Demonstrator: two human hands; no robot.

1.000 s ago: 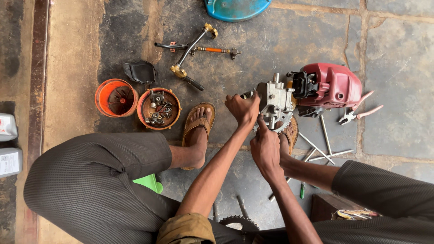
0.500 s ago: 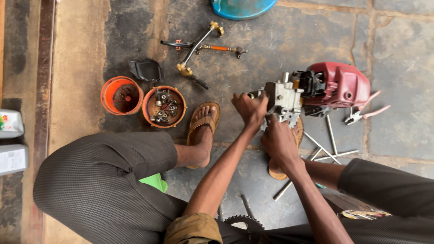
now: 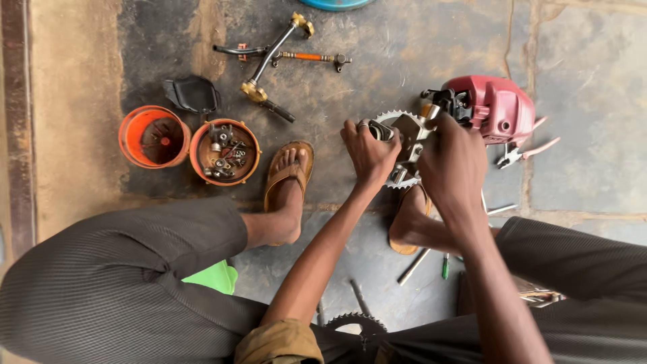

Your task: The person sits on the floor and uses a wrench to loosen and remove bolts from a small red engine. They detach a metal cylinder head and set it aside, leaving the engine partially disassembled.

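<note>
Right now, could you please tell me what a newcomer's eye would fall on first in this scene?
Most striking is the red engine at upper right on the stone floor, with the left hand and right hand both gripping the toothed metal assembly at its end. To the left sit two orange cups, one almost bare and one full of small metal parts, beside a sandalled foot.
</note>
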